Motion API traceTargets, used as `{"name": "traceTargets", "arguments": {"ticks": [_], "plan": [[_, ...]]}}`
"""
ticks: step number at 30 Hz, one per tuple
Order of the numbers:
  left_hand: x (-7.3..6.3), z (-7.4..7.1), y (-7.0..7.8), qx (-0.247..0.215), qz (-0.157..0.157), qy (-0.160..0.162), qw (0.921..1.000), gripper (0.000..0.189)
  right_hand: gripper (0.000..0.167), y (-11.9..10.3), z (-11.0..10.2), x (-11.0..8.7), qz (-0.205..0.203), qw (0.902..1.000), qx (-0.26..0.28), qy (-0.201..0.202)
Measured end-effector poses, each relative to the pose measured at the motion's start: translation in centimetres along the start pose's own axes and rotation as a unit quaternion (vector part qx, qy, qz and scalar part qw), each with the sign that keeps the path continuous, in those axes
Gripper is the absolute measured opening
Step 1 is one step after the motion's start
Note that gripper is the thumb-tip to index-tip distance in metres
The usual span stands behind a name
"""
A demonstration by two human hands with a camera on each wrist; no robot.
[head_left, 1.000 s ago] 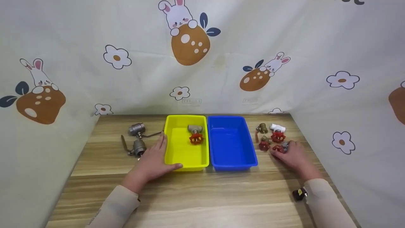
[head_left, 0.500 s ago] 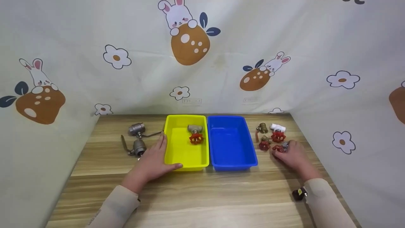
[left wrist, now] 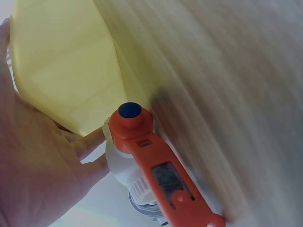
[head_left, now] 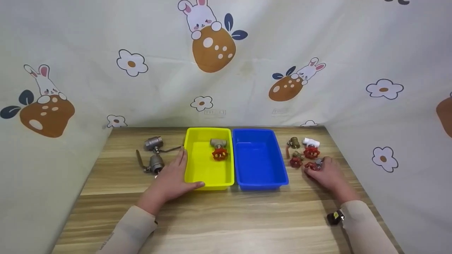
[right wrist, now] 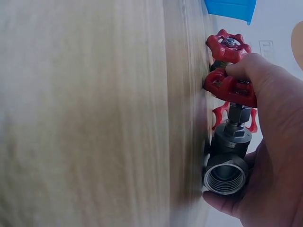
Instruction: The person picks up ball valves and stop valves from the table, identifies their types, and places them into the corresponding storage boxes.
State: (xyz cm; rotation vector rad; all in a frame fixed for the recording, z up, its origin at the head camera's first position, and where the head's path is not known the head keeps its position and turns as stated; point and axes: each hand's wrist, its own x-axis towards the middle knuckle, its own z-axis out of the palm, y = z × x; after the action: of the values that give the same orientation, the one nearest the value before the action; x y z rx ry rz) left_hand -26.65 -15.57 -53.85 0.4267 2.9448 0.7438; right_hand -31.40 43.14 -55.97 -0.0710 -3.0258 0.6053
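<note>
My right hand [head_left: 326,174] grips a grey metal valve with a red handwheel [right wrist: 229,146] on the right of the table. In the right wrist view the thumb lies on the red wheel, and fingers reach round the threaded body. My left hand [head_left: 169,183] rests against the left side of the yellow tray [head_left: 209,185], fingers straight and thumb along the front rim. Inside that tray lies a valve with a red handwheel [head_left: 219,153]. Beside the left hand, in the left wrist view, is a white valve with an orange lever [left wrist: 156,165], mostly hidden in the head view.
A blue tray [head_left: 261,186] stands against the yellow one. Two metal lever valves, one behind [head_left: 154,143] and one in front [head_left: 156,163], lie at the left. Near the right hand are a white valve [head_left: 311,147], a brass lever valve [head_left: 293,142] and a brass red-wheeled valve [head_left: 296,161].
The view has shifted very slightly. Both hands stay in nearly the same places, the right still on the grey valve and the left still against the yellow tray.
</note>
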Motion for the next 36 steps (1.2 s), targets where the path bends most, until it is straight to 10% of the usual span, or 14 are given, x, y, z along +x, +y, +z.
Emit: {"name": "traceTargets", "arguments": {"ticks": [15,36], "plan": [[0.1,0.2,0.1,0.005,-0.007,-0.005,0.9999,0.136,0.071,-1.7,-1.1,-0.7,-0.003,0.9973,0.072,0.013],[0.0,0.3,0.0,-0.009,-0.002,0.004,1.0000,0.137,0.077,-9.1,-3.9,-0.4,-0.105,0.9896,0.097,0.020]]}}
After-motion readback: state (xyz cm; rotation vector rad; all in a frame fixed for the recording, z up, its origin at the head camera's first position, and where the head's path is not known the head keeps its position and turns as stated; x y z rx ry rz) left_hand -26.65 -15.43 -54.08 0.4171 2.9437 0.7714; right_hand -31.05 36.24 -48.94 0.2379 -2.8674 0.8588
